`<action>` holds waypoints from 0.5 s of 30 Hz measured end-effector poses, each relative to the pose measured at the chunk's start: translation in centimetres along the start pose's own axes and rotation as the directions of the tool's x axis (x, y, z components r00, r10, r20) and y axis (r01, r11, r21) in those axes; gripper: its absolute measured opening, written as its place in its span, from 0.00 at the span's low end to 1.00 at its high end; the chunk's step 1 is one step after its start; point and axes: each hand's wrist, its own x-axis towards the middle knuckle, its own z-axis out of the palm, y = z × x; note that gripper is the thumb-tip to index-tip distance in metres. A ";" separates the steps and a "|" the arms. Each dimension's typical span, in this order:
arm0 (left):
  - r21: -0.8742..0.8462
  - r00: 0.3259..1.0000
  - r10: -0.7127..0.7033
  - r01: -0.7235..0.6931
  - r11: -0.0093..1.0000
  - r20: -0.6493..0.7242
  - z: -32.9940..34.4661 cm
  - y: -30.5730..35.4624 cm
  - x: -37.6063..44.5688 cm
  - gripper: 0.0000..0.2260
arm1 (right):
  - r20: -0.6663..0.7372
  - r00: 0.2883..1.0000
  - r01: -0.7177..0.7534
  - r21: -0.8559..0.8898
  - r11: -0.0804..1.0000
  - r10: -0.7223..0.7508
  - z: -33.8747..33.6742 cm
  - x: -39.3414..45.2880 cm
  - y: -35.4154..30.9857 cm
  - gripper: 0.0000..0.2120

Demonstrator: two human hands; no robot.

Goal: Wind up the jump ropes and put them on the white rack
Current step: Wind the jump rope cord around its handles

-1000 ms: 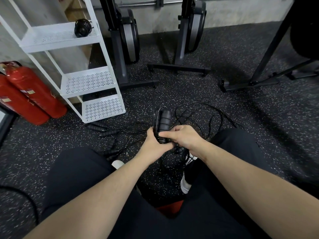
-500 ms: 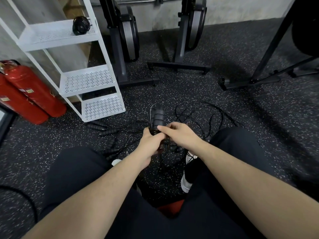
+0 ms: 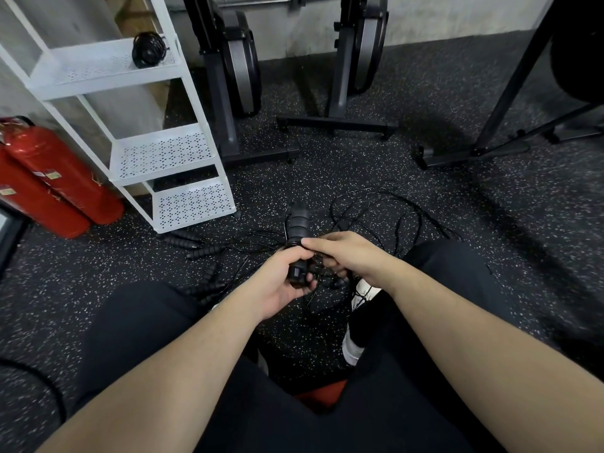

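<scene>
From the head view, the left hand (image 3: 277, 282) wraps its grip round the lower end of the black ribbed foam jump-rope handles (image 3: 298, 223), whose long axis runs up toward twelve o'clock, away from the person. The right hand (image 3: 346, 256) meets them from three o'clock, its fingertips pinching the thin black cord (image 3: 376, 204) against the handles just above the left grip; it is the nearer hand to the slack, which loops on the speckled floor toward one and two o'clock. The white perforated metal rack (image 3: 163, 152) stands at ten o'clock, one wound rope bundle (image 3: 147, 50) on its top shelf. More loose black handles (image 3: 196, 246) lie at nine o'clock.
</scene>
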 end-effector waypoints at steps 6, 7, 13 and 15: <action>-0.045 1.000 0.008 -0.007 0.999 0.024 0.1 -0.1 0.1 0.13 | 0.044 0.998 -0.056 0.035 0.998 0.054 0.0 -0.1 -0.2 0.23; -0.052 0.999 -0.005 0.007 0.999 0.039 0.0 -0.1 0.0 0.13 | 0.058 0.997 -0.057 0.040 0.998 0.055 0.0 -0.2 -0.2 0.23; -0.033 0.991 -0.048 0.053 0.998 0.126 -0.2 0.2 -0.6 0.16 | 0.118 0.991 -0.070 0.074 0.995 0.061 -0.3 -0.8 -0.4 0.21; -0.008 0.989 -0.050 0.052 0.999 0.137 -0.3 0.2 -0.7 0.18 | 0.085 0.995 -0.064 0.057 0.996 0.059 -0.4 -0.7 -0.5 0.19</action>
